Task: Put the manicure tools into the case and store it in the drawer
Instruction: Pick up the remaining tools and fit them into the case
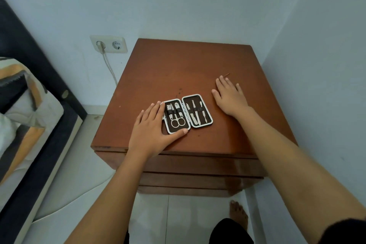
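- We see the case [188, 113] lying open and flat at the centre of the frame, on the front part of a brown cabinet [188, 69].
- In its left half sit scissors [177, 121] and two clippers under a strap; in its right half, three slim tools [196, 114] are strapped in.
- Our left hand [153, 128] lies flat, fingers spread, at the case's left edge, its thumb along the lower rim; it grips nothing.
- Our right hand [229, 96] rests palm down and open on the cabinet top, just right of the case and apart from it.
- A thin pin [227, 74] lies just above the right fingertips.
- The drawers [198, 166] below centre are closed.
- At upper left, we see a wall socket [109, 44] with a cord plugged in.
- At the left edge is a bed [29, 115].
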The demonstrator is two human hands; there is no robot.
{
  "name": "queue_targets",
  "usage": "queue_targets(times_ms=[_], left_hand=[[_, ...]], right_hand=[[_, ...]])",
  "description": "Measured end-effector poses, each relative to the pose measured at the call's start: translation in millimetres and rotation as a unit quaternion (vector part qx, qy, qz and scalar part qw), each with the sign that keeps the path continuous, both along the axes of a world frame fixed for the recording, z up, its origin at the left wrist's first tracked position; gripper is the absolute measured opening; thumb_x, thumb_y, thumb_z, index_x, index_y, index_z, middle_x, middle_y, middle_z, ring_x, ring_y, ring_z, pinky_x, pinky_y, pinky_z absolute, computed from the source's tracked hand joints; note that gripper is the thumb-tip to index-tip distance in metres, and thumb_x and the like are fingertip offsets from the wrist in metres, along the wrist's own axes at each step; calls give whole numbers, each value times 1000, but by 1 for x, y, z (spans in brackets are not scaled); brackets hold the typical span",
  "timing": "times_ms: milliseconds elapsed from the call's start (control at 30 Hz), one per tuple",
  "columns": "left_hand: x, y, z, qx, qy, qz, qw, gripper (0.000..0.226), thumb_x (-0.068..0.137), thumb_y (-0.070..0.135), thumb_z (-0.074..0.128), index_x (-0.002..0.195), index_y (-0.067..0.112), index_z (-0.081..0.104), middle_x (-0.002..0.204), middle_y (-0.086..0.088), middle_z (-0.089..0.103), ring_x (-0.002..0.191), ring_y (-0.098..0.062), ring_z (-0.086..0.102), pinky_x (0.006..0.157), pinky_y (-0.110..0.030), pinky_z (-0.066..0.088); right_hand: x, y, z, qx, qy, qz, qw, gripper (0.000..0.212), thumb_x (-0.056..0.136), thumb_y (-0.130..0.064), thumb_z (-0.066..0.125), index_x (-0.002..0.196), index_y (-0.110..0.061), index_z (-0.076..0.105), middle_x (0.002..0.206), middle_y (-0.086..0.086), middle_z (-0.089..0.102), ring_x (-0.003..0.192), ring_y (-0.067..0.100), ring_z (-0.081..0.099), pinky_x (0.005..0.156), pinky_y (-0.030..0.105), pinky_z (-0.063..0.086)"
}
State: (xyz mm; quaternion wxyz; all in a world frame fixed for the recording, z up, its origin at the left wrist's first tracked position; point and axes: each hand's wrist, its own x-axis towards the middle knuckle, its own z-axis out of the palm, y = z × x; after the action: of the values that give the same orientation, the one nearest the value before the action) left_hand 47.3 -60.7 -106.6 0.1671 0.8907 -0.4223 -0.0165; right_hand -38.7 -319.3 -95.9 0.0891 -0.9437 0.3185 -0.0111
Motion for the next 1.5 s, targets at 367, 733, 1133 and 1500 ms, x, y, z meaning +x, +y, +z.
queue_targets(times_ms=[367,733,1133,1500], left_hand=[[-3,2,5,21,11,1,1000,114,62,91,18,151,20,9,159,3,10,145,-12,5,117,-33,1],[-2,2,3,21,3,1,1000,115,61,91,15,151,19,9,159,3,10,145,-12,5,117,-33,0],[-1,2,2,14,6,0,1000,116,61,91,16,151,19,10,159,3,10,145,-11,4,117,-34,0],[-1,2,0,8,8,-2,1000,114,62,91,17,151,19,9,159,4,9,145,-11,3,117,-34,0]], right_hand=[[-90,72,-4,4,-54,49,997,49,99,-34,27,147,-20,21,157,-5,18,145,11,11,118,35,5],[-120,75,5,139,-268,13,953,21,95,-16,47,108,-11,63,118,3,58,119,16,49,100,23,36],[-81,74,9,56,-203,-170,963,16,89,-30,57,89,-15,63,103,4,57,105,23,47,85,36,38],[-70,88,14,5,-111,-109,988,19,97,-17,38,103,-6,53,110,12,55,103,30,48,78,37,39]])
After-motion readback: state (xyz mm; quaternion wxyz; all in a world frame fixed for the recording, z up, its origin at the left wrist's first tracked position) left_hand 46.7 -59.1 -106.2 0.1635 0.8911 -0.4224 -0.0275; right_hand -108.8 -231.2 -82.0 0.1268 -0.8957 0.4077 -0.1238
